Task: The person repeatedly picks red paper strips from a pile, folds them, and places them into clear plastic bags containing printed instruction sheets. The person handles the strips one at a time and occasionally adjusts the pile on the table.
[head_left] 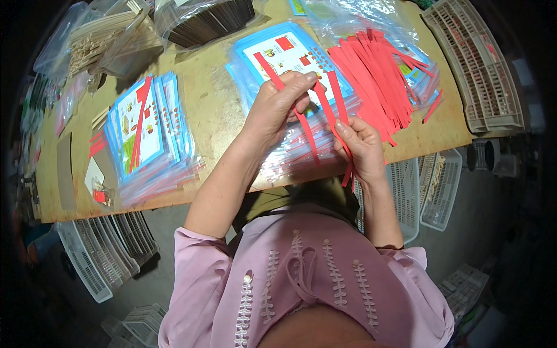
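The left hand [284, 101] pinches a narrow, flat red strip [308, 136]; the right hand [362, 145] grips more flat red strips [338, 95] between thumb and fingers. Underneath, blue-bordered white cards in clear plastic bags [299, 49] bear small pictures and unreadably fine print. A loose red-strip heap [371, 81] crowds their right side; another bagged stack [152, 142] lies left.

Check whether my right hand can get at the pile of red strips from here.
Probably yes: your right hand is close to the lower end of the pile of red strips, with nothing visible in the way. Its fingers already hold other strips, though, which may hamper it.
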`<state>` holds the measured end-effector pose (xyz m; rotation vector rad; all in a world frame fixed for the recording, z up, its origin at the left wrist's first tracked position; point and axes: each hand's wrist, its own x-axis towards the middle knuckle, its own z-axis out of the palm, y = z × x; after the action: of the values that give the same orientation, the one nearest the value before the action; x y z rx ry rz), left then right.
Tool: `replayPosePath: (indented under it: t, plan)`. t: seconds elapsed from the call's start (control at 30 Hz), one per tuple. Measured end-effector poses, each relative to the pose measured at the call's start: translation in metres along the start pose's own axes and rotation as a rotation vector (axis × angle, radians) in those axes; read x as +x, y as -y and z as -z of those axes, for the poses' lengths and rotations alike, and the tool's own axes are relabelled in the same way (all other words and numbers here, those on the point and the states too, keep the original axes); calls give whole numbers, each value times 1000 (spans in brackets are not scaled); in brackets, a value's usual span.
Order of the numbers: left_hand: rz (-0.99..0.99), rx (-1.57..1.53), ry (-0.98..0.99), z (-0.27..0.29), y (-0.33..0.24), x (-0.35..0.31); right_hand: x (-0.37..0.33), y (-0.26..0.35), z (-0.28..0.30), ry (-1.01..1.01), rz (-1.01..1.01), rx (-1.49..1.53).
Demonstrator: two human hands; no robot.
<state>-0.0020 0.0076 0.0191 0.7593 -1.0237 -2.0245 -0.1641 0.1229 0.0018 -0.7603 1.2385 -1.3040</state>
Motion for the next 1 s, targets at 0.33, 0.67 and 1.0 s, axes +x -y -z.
replayPosePath:
  t: [0.33,0.67,1.0]
  plan:
    - [33,-29,3,6,6,3,0,-6,7,-14,23,-25]
    - [31,-1,53,7,5,2,-1,-5,11,10,15,-24]
    - [32,66,74,6,6,2,0,-6,10,12,4,7]
